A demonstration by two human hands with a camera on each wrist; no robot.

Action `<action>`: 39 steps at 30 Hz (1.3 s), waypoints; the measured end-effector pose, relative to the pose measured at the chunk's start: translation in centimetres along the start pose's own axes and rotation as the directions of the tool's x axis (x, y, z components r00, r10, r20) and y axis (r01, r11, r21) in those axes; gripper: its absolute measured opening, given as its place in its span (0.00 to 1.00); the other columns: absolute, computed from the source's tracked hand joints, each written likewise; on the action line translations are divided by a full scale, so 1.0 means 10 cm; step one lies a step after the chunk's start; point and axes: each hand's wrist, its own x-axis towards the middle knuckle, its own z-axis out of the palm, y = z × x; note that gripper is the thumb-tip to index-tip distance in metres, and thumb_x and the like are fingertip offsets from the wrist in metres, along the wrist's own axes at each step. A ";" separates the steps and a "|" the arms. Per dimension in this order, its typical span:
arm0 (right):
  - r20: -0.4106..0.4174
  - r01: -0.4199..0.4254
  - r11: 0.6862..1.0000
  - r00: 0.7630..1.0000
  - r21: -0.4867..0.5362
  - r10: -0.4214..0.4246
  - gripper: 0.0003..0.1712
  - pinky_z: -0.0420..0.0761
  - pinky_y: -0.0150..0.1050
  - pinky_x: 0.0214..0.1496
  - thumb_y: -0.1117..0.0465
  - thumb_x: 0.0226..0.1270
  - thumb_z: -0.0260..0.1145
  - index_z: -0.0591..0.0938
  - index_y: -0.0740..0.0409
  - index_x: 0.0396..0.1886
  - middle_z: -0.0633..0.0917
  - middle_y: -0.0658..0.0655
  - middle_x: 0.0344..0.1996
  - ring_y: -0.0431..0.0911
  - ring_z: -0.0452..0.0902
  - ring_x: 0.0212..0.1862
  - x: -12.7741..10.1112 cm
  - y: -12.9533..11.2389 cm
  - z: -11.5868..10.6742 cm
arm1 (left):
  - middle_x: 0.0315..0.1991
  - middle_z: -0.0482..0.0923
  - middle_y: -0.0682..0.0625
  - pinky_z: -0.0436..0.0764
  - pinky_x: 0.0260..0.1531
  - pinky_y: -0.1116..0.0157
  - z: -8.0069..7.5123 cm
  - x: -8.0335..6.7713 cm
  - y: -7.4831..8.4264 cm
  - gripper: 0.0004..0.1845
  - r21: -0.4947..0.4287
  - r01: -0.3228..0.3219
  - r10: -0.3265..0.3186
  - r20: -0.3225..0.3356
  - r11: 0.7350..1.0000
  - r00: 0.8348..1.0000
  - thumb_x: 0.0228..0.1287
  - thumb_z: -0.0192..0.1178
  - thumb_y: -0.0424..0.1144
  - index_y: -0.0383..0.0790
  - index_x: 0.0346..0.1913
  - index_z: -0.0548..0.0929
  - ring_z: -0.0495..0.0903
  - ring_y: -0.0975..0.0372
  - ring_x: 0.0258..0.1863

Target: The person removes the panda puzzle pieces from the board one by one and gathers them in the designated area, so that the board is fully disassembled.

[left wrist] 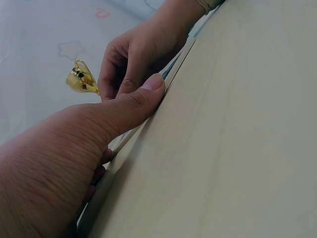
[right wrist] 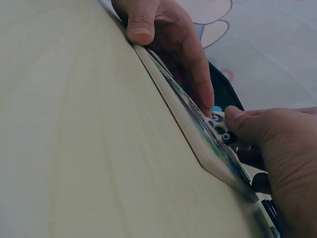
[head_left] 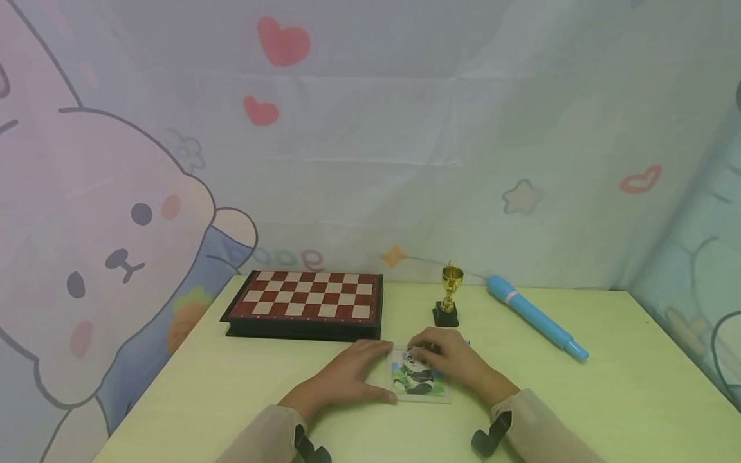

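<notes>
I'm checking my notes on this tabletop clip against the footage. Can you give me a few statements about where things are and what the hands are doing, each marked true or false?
1. Both hands are at the panda puzzle. True: the left hand holds its left edge and the right hand is on its top right part.
2. The chessboard has pieces set up on it. False: its squares are bare.
3. The gold trophy stands upright beyond the hands. True.
4. The blue pen lies left of the chessboard. False: it lies to the right, past the trophy.
5. The right hand pinches a puzzle piece showing panda eyes. True, by the right wrist view.
</notes>
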 end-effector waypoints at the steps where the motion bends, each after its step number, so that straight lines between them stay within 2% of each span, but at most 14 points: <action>1: -0.006 -0.010 1.000 1.000 0.006 0.010 0.08 0.81 0.32 0.35 0.60 0.68 0.70 0.87 0.50 0.46 0.86 0.42 0.37 0.35 0.77 0.34 0.00 0.01 0.00 | 0.74 0.64 0.56 0.64 0.72 0.49 0.00 0.00 0.00 0.55 -0.002 0.002 -0.002 0.000 1.000 1.000 0.49 0.65 0.76 0.51 0.77 0.65 0.62 0.58 0.73; 8: -0.035 -0.126 0.990 0.991 0.059 0.128 0.05 0.84 0.36 0.42 0.53 0.70 0.69 0.87 0.40 0.42 0.87 0.38 0.39 0.36 0.83 0.40 -0.04 0.03 -0.06 | 0.74 0.64 0.55 0.64 0.72 0.49 0.00 0.00 0.02 0.55 0.006 -0.003 0.003 -0.004 1.000 1.000 0.49 0.65 0.76 0.50 0.76 0.65 0.62 0.57 0.73; 13: -0.022 -0.175 0.983 0.984 0.049 0.177 0.05 0.84 0.38 0.45 0.51 0.70 0.68 0.87 0.38 0.43 0.87 0.37 0.38 0.36 0.83 0.42 -0.06 0.02 -0.12 | 0.74 0.64 0.55 0.64 0.71 0.49 0.00 0.00 0.00 0.54 -0.002 -0.006 0.006 -0.009 1.000 1.000 0.49 0.65 0.75 0.50 0.76 0.65 0.62 0.57 0.73; 17: -0.072 -0.208 0.978 0.975 0.020 0.209 0.05 0.83 0.40 0.46 0.52 0.70 0.69 0.87 0.40 0.43 0.87 0.37 0.37 0.37 0.82 0.42 -0.14 0.07 -0.26 | 0.74 0.65 0.55 0.64 0.71 0.49 0.01 0.00 0.00 0.55 -0.008 -0.008 0.008 -0.015 1.000 1.000 0.49 0.66 0.75 0.50 0.76 0.65 0.62 0.57 0.73; 22: -0.127 -0.268 0.963 0.955 0.022 0.269 0.04 0.82 0.37 0.40 0.53 0.70 0.69 0.88 0.41 0.42 0.87 0.39 0.33 0.39 0.81 0.37 -0.33 0.26 -0.48 | 0.74 0.64 0.56 0.63 0.72 0.49 0.00 -0.01 0.02 0.55 -0.005 0.002 -0.002 -0.013 1.000 1.000 0.48 0.66 0.75 0.50 0.76 0.65 0.61 0.58 0.73; 28: -0.150 -0.353 0.935 0.924 0.015 0.351 0.06 0.80 0.35 0.35 0.51 0.70 0.69 0.88 0.42 0.42 0.87 0.41 0.33 0.40 0.80 0.34 -0.60 0.49 -0.73 | 0.74 0.64 0.55 0.62 0.72 0.49 -0.01 -0.01 0.01 0.55 -0.002 -0.001 0.001 -0.013 1.000 1.000 0.48 0.66 0.75 0.50 0.77 0.65 0.61 0.58 0.74; 32: -0.133 -0.373 0.928 0.921 -0.017 0.367 0.07 0.80 0.34 0.37 0.51 0.71 0.68 0.88 0.44 0.43 0.86 0.41 0.35 0.38 0.80 0.35 -0.72 0.61 -0.83 | 0.74 0.64 0.54 0.62 0.72 0.49 -0.01 -0.01 0.00 0.56 0.001 -0.005 0.005 -0.013 1.000 1.000 0.48 0.66 0.75 0.50 0.76 0.65 0.61 0.57 0.74; 39: -0.130 -0.318 0.944 0.943 -0.091 0.306 0.05 0.82 0.34 0.40 0.54 0.69 0.69 0.88 0.43 0.43 0.87 0.41 0.38 0.35 0.80 0.39 -0.75 0.66 -0.84 | 0.74 0.65 0.55 0.63 0.72 0.51 0.00 0.00 0.00 0.56 0.011 -0.015 0.015 -0.019 1.000 1.000 0.48 0.66 0.76 0.49 0.76 0.66 0.62 0.58 0.73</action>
